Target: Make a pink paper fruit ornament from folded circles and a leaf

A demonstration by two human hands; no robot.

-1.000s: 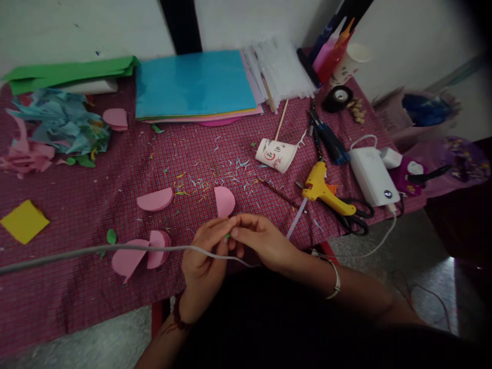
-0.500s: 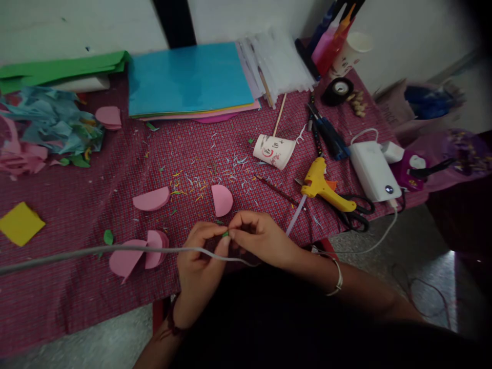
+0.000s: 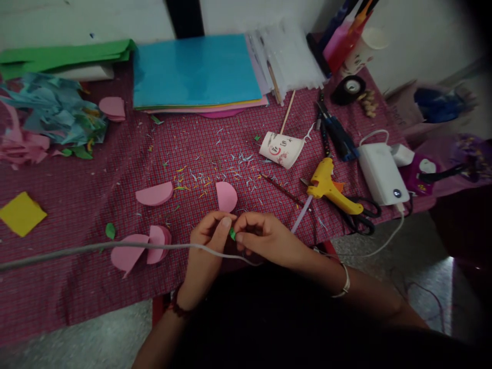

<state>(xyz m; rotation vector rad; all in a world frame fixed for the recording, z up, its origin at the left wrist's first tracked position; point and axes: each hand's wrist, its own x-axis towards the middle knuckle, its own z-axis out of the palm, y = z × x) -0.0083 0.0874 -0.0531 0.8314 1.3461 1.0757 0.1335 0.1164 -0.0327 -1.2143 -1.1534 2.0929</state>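
Note:
Close to the table's front edge, my right hand (image 3: 267,238) pinches a small green piece of paper (image 3: 232,234) between thumb and fingers. My left hand (image 3: 207,246) is right beside it, thumb pressed against the index finger at the paper's upper end. What lies between those left fingertips is hidden. Just beyond my hands is a folded pink paper half-circle (image 3: 226,196). More folded pink paper pieces (image 3: 159,245) lie to the left, near a green paper leaf (image 3: 110,230).
A grey cable (image 3: 154,247) crosses in front of my left hand. To the right are a yellow glue gun (image 3: 325,182), black-handled scissors (image 3: 359,223), a tipped paper cup (image 3: 282,149) and a white power bank (image 3: 384,171). Blue sheets (image 3: 196,72) lie at the back.
My left thumb has shifted up over the index finger. The green paper now shows more plainly at my right fingertips. The view has shifted slightly.

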